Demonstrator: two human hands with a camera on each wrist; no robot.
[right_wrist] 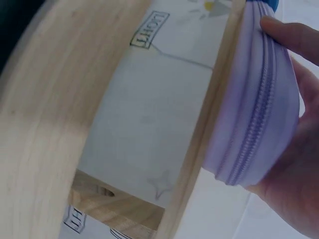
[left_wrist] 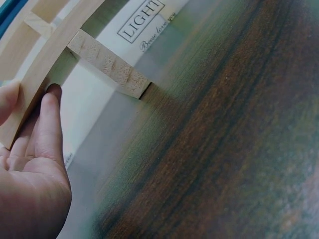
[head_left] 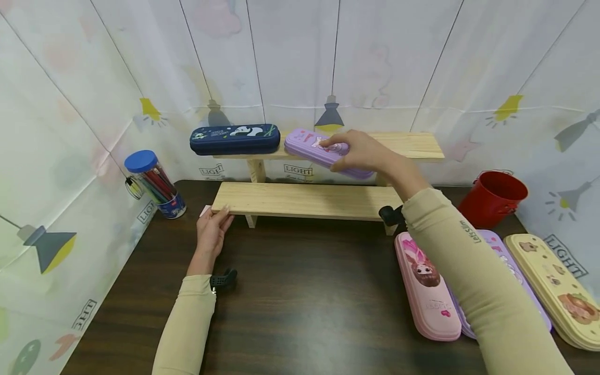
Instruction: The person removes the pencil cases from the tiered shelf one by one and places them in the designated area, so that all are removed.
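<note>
My right hand [head_left: 370,153] grips a purple pencil case [head_left: 305,146] at the upper board of a two-tier wooden shelf [head_left: 300,200]. The case sits at a slant, its right end toward me; in the right wrist view its zipper side [right_wrist: 256,109] lies against the board's edge, thumb on the zipper. On the left of the same board rests a navy panda pencil case [head_left: 225,139], near the purple one. With my left hand [head_left: 211,237] I hold the lower board's left front corner. The left wrist view shows the thumb above the board and the fingers [left_wrist: 50,124] beneath.
A blue-lidded jar of pencils [head_left: 157,182] stands left of the shelf, a red bucket [head_left: 492,198] to its right. Along the table's right side lie a pink case [head_left: 428,291], another purple case [head_left: 497,239] partly under my sleeve, and a yellow case [head_left: 553,286]. A printed curtain [head_left: 290,62] hangs behind.
</note>
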